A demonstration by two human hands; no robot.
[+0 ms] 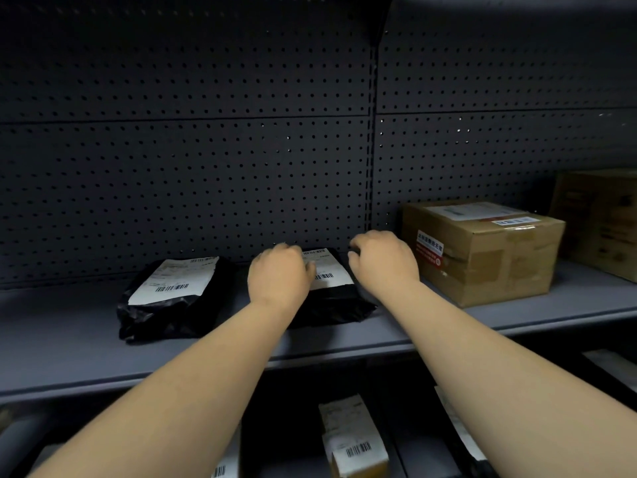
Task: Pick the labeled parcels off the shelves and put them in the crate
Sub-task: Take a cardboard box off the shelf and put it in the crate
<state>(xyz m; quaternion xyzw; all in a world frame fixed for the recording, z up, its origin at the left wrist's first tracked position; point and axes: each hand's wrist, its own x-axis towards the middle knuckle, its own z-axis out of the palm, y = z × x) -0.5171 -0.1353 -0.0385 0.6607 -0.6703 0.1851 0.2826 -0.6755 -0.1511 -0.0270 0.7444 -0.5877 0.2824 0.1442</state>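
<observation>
A black plastic-bag parcel [332,303] with a white barcode label lies on the grey shelf [69,343], in the middle. My left hand [280,274] is on its left side, fingers curled over the edge and covering part of the label. My right hand [383,261] curls around its far right corner. The parcel rests flat on the shelf. A second black labeled parcel [165,305] lies to the left, untouched. A labeled cardboard box [482,257] stands just right of my right hand. No crate is in view.
Another cardboard box [601,222] stands at the far right. A dark perforated back panel [206,167] closes the shelf behind. On the lower shelf lie more labeled parcels, one a small box [351,439] below my arms.
</observation>
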